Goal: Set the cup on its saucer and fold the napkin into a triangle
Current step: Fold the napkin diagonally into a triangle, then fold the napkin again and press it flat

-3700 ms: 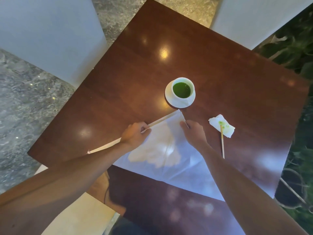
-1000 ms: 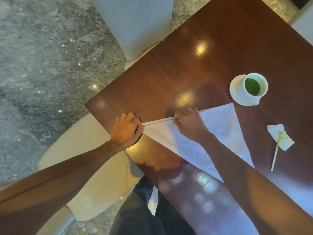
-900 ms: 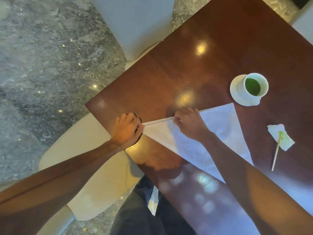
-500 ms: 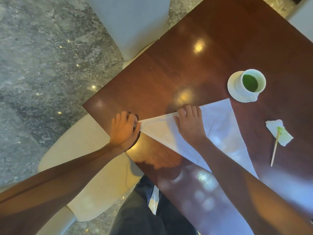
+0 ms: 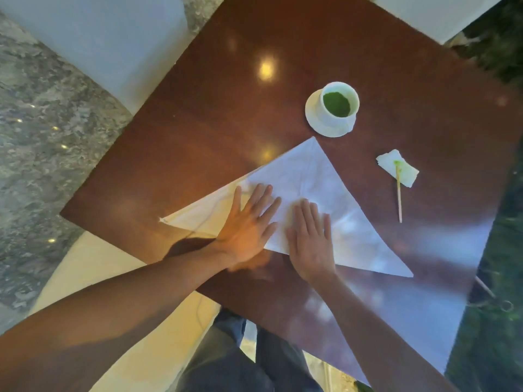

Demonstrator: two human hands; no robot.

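A dark, glossy wooden table (image 5: 198, 114) fills most of the view, set corner-on, with grey stone floor (image 5: 42, 131) off its left side and a pale chair seat (image 5: 93, 264) tucked under its left corner. Just inside that left corner lies the sharp tip of the white napkin (image 5: 317, 182), which is already folded into a triangle and spreads flat from there toward the table's near right edge, its top point aimed at the saucer. The left hand (image 5: 246, 224) rests palm-down on the left half of the napkin, fingers straight and fanned out, gripping nothing. Just beside it, not quite touching, the right hand (image 5: 311, 239) lies flat in the same way on the napkin's near edge, fingers straight and close together, the heel of the hand over the bare wood. Beyond the napkin's top point, toward the middle of the table, the white cup (image 5: 339, 104) of green drink stands upright on its white saucer (image 5: 314, 117), near the napkin tip but apart from it. Farther right, toward the right edge, a small crumpled tissue (image 5: 399, 172) with a green stain sits under the upper end of a thin wooden stirrer (image 5: 399, 199), which points back toward the near edge.
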